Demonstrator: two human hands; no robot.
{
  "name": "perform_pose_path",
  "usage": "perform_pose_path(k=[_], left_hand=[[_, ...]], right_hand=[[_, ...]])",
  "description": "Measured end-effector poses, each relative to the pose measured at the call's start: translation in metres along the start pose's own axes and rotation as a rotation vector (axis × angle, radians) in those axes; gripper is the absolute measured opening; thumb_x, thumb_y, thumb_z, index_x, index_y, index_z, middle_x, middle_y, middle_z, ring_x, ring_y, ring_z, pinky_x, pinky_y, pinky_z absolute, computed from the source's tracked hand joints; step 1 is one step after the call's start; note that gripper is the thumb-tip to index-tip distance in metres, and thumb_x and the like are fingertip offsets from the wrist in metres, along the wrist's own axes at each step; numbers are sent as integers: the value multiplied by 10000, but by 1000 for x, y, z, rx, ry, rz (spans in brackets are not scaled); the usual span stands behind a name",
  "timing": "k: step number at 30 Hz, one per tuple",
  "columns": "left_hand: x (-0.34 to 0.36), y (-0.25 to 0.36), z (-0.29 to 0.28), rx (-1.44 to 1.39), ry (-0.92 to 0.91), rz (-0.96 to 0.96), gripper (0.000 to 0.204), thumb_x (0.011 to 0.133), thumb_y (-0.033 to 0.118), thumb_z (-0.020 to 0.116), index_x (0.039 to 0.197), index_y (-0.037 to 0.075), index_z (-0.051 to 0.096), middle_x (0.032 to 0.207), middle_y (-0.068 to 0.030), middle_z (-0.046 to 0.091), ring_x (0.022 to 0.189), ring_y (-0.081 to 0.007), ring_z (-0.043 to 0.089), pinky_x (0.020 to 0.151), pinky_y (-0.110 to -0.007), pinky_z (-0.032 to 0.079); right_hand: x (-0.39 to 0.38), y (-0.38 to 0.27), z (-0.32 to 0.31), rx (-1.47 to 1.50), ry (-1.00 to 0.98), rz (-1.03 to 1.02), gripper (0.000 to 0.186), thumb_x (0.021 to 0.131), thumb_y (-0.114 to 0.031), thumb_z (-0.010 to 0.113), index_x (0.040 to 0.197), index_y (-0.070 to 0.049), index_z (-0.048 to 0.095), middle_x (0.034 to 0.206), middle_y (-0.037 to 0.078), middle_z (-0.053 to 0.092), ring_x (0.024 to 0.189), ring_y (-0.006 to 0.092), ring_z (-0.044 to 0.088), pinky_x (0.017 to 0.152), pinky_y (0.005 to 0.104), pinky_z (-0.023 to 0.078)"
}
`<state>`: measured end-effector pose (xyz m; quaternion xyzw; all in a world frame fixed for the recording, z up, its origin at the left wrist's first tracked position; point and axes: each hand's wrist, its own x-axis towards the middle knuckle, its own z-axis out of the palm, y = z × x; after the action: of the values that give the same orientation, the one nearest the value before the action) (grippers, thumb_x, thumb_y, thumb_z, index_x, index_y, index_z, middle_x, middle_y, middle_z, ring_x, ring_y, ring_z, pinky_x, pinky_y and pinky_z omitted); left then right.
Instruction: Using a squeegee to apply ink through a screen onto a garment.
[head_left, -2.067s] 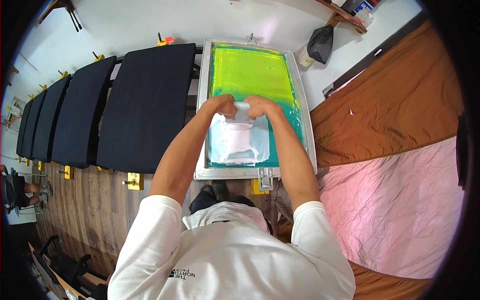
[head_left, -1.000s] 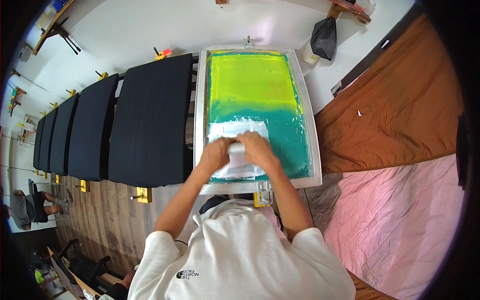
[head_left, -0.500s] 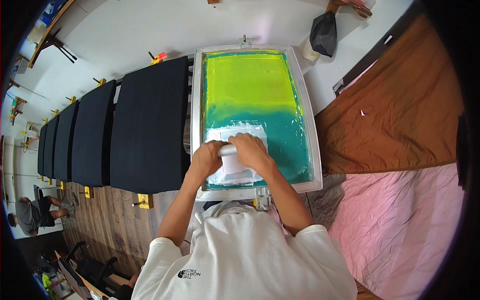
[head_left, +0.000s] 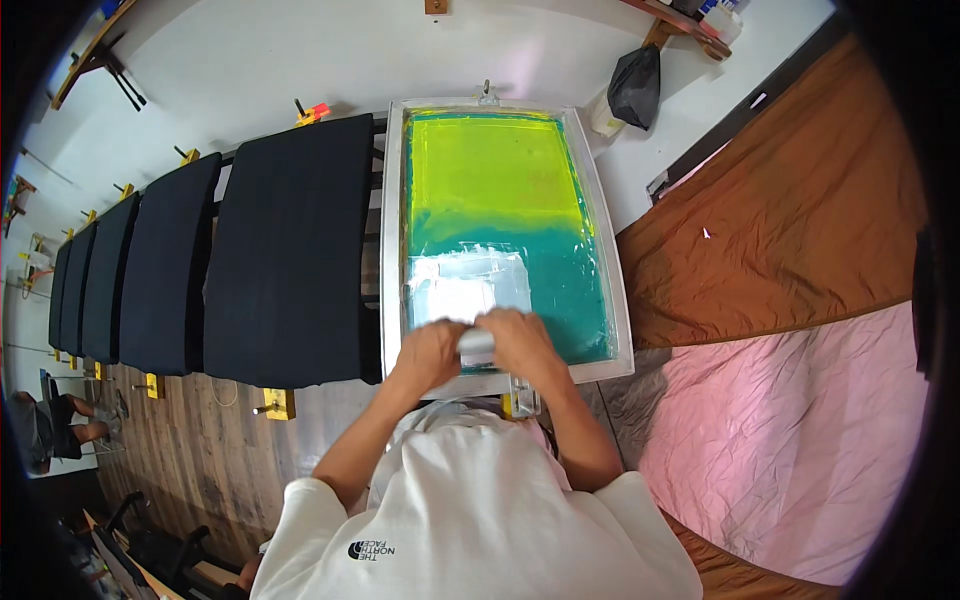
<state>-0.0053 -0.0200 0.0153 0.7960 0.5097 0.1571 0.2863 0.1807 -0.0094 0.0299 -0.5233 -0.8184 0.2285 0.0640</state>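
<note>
Screen frame (head_left: 392,250) right of pallet row (head_left: 285,250); cloth sheets (head_left: 790,300) right; bag (head_left: 635,85), apparently hanging, behind.

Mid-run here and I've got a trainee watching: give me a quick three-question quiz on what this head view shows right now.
1. True or false: both hands grip the squeegee.
2. The hands are at which end of the screen frame? A) the far end B) the end nearest the person C) off the frame
3. What colour are the padded boards to the left of the frame?

Key: 1 true: left hand and right hand both hold it. 2 B. 3 black.
</note>
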Motion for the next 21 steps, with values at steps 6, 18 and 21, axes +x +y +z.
perform_pose_path(k=[6, 18, 21], left_hand=[[69, -34, 6, 86, 127, 27, 280, 718, 0, 621, 975, 76, 701, 845, -182, 675, 772, -374, 670, 694, -450, 550], [-28, 6, 15, -67, -73, -7, 356, 678, -23, 625, 1025, 31, 683, 900, -193, 671, 827, -391, 658, 752, -458, 535], [11, -11, 4, -28, 75, -29, 308, 688, -11, 617, 985, 41, 682, 883, -181, 671, 832, -377, 657, 748, -455, 536]], right_hand=[[59, 37, -2, 27, 115, -41, 223, 758, 18, 583, 952, -75, 640, 928, 175, 645, 924, 384, 633, 773, 503, 508], [-29, -5, 14, 105, -72, -15, 415, 704, 90, 566, 1080, -76, 619, 1057, 152, 625, 1026, 392, 587, 836, 480, 500], [18, 1, -10, 98, -71, -9, 398, 672, 74, 576, 1050, -42, 617, 1019, 182, 625, 1023, 395, 583, 863, 470, 487]])
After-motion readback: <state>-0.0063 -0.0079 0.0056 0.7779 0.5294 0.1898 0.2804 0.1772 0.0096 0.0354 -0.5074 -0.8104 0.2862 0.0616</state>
